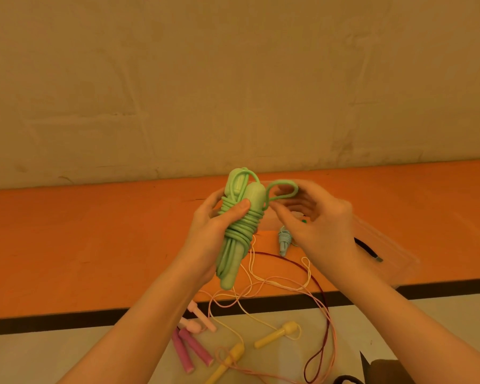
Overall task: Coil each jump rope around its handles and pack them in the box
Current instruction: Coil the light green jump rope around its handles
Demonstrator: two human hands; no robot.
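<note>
Green jump rope [237, 231] is up in the air, cord wound round both handles, clamped in the left hand [205, 234], thumb across the coils. Right hand [316, 220] pinches the last loose loop [284, 187]. Below, pink handles [191, 347] and yellow handles [277, 335] lie tangled; clear box [383, 245] sits behind.

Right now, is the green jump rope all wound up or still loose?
Almost wound up. The green jump rope is coiled round both its handles in the left hand, but the right hand holds one last free loop.
</note>
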